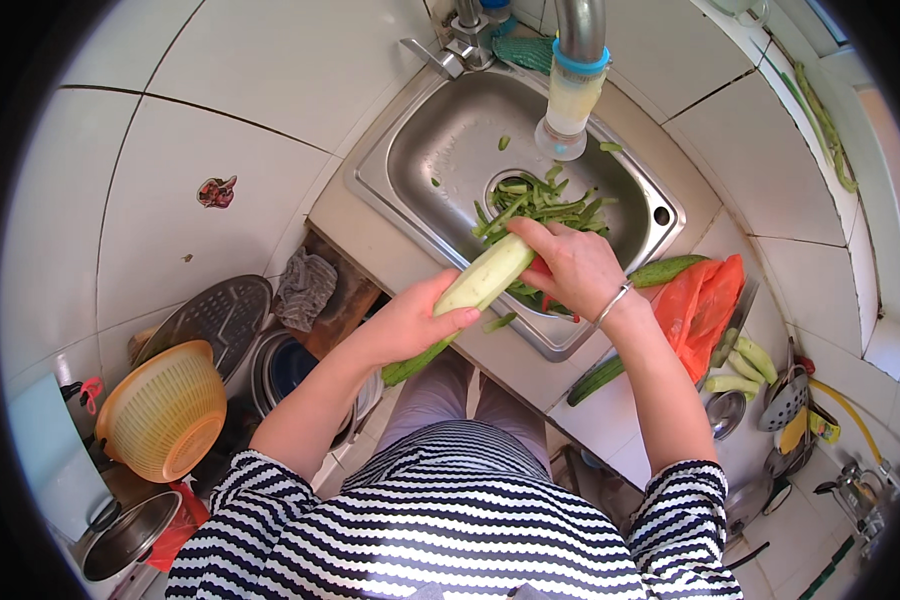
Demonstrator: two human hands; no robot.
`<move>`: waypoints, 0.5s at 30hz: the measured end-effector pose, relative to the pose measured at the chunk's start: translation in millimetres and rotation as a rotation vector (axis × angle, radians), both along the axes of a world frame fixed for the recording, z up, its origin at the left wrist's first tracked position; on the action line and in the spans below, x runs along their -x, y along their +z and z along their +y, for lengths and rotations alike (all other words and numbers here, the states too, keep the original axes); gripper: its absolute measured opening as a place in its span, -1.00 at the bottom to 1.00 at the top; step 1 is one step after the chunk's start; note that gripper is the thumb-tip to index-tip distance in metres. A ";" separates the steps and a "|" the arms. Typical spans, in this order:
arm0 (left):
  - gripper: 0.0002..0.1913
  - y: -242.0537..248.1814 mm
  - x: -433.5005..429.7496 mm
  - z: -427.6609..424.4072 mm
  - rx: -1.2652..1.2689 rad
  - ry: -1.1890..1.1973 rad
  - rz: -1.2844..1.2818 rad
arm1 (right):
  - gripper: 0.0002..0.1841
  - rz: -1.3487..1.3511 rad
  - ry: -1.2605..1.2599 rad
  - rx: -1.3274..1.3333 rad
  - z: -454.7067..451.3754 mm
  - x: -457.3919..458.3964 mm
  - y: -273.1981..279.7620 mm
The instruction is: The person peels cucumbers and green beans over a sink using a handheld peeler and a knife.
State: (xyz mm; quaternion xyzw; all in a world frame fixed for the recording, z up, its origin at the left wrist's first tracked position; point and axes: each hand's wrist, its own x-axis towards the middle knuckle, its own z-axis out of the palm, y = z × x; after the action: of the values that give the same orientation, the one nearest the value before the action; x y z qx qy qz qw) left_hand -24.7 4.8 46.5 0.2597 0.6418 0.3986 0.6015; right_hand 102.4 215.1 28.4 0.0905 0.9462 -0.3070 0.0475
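Note:
A long green gourd point(487, 276), pale where peeled and dark green at its lower end, slants over the near rim of the steel sink point(442, 150). Around its lower half my left hand point(412, 319) is closed. My right hand point(574, 266) is at the gourd's upper end, its fingers closed on a red-handled tool point(541, 266), mostly hidden, likely a peeler. Beneath the hands, green peelings point(540, 199) lie heaped about the drain. One peel strip point(499, 322) rests on the sink's near rim.
A filter-tipped faucet point(566, 112) hangs over the sink. On the right counter are unpeeled gourds point(667, 271), an orange-red plastic bag point(701, 315), a knife point(736, 322), peeled pieces point(754, 360) and a metal bowl point(725, 412). An orange colander point(166, 412) and pots stand at left.

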 end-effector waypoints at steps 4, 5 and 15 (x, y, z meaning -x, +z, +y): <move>-0.58 -10.9 -8.6 -2.4 -0.069 0.174 -0.179 | -0.56 0.062 -0.129 0.201 -11.6 -7.9 -18.0; -0.59 -14.2 -13.3 -2.0 -0.071 0.225 -0.189 | -0.56 0.065 -0.175 0.227 -15.2 -10.0 -21.4; -0.65 -49.5 -57.1 8.5 -0.146 0.539 -0.035 | -0.61 0.143 -0.559 0.397 -46.4 -10.3 -60.0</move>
State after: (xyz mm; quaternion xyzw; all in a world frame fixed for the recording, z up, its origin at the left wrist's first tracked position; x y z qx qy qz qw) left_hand 32.4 13.3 -3.0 0.1152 0.6467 0.5940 0.4644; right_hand 112.7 168.7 -31.6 0.3134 0.8077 -0.4916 -0.0880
